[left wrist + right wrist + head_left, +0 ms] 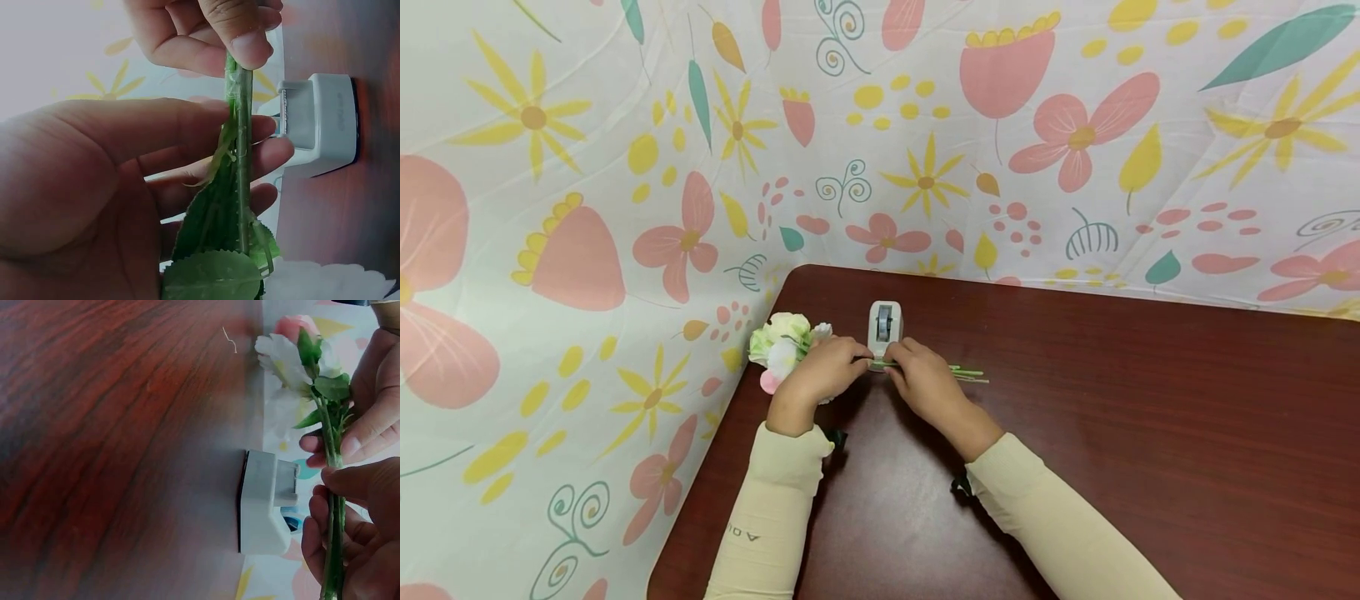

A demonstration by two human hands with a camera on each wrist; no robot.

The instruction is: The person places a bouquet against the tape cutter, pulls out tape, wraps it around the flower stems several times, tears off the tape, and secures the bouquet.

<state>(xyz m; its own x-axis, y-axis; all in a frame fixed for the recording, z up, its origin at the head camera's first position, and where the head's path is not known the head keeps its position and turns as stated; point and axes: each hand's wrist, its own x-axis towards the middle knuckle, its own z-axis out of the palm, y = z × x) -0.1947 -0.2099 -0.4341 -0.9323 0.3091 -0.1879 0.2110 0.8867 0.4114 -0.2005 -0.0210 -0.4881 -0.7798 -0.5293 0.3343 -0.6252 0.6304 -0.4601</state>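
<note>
Holding an artificial flower bunch (pixel 779 332) by its green stems (pixel 244 165), above a dark red-brown wooden counter (pixel 1120 467). Pinching with the left-hand grip (pixel 823 371) just below the blooms, beside the serrated leaves (pixel 212 275), narrowed to the thickness of the stems with the thumb on one side and fingers on the other. Pinching likewise with the right-hand grip (pixel 928 379), farther along the stems toward 3 o'clock, thumb near the other thumb yet apart. Turned in the head view with blooms at about 10 o'clock from the hands, near the counter's left edge, and with stem ends past the right-hand grip at 3 o'clock. Coloured pale green, white and pink, with a pink bloom (pixel 769 382) at 7 o'clock in the cluster. Glossy between the thumbs in the left wrist view, too blurred to identify as tape. Close to a white tape dispenser (pixel 886 347) at 12 o'clock from the hands, set on the counter with tape roll (pixel 883 323) in view and toothed cutter (pixel 285 112) facing the stems. Near a thin pale strand (pixel 230 340) at 9 o'clock from the blooms in the right wrist view. Clad in cream sleeves (pixel 775 508). Backed from 9 o'clock round to 2 o'clock by floral-print fabric (pixel 925 108).
</note>
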